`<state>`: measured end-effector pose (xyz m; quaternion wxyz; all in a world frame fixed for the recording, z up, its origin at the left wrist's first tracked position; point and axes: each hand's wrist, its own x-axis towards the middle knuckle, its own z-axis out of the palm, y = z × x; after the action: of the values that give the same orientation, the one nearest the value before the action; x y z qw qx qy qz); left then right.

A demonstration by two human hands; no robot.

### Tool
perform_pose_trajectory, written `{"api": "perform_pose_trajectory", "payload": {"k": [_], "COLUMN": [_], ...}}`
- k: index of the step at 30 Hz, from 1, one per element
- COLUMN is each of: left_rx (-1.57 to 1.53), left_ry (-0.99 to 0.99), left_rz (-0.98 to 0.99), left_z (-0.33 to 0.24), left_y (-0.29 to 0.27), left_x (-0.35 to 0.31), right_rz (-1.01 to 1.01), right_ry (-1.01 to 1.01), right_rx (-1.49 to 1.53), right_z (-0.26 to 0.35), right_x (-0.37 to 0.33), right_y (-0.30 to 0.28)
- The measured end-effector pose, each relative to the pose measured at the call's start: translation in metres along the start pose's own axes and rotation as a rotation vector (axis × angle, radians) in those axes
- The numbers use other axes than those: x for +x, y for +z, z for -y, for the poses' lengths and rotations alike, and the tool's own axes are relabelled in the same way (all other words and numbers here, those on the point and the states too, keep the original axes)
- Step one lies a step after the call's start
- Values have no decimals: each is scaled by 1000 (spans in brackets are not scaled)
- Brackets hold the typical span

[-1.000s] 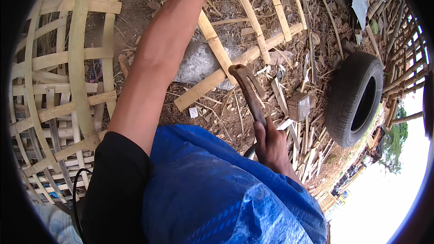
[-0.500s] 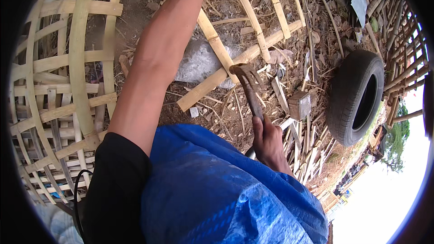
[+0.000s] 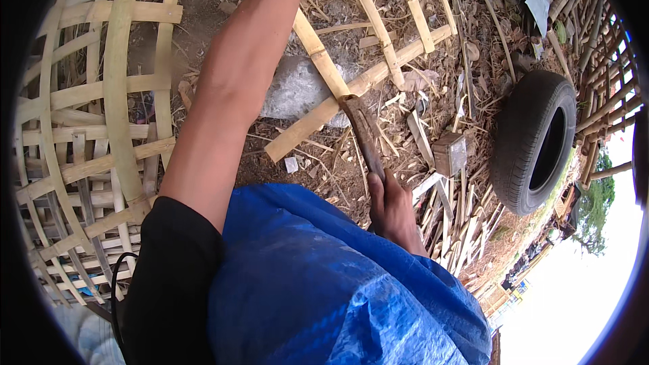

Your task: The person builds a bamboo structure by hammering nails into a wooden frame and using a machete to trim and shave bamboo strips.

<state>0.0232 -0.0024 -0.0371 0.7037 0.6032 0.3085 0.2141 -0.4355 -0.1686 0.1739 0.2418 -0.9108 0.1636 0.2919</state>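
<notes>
My right hand (image 3: 395, 216) is closed around a dark brown, narrow, slightly curved tool (image 3: 365, 136); its exact kind is not clear. The tool's far end meets the crossing where a long bamboo slat (image 3: 316, 47) overlaps a bamboo crosspiece (image 3: 303, 130). Beneath that crossing lies a pale grey stone (image 3: 291, 91). My left arm (image 3: 233, 88) reaches forward across the slats and leaves the picture at the top, so my left hand is out of sight.
A woven bamboo lattice (image 3: 118, 88) stands at the left. To the right are a black tyre (image 3: 534, 142), a small block (image 3: 449, 154) and a heap of split bamboo offcuts (image 3: 463, 230). Blue plastic sheeting (image 3: 304, 284) covers my lap. Leaves and chips litter the soil.
My right hand has shifted slightly left and toward me. The tool, lying across the crosspiece and blurred before, now sits straighter with its end at the slat crossing. My left arm barely moved.
</notes>
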Motion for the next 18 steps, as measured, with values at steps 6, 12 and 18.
{"api": "perform_pose_trajectory", "payload": {"k": [6, 12, 18], "left_rx": [37, 93, -377], "left_ry": [99, -12, -257], "left_rz": [-15, -16, 166], "left_z": [11, 3, 15], "left_y": [12, 1, 1], "left_x": [3, 1, 14], "right_rz": [-281, -141, -90], "right_ry": [-256, -30, 63], "right_rx": [382, 266, 98], "right_z": [-36, -9, -30], "right_x": [-12, -14, 10], "right_y": [21, 2, 8]}}
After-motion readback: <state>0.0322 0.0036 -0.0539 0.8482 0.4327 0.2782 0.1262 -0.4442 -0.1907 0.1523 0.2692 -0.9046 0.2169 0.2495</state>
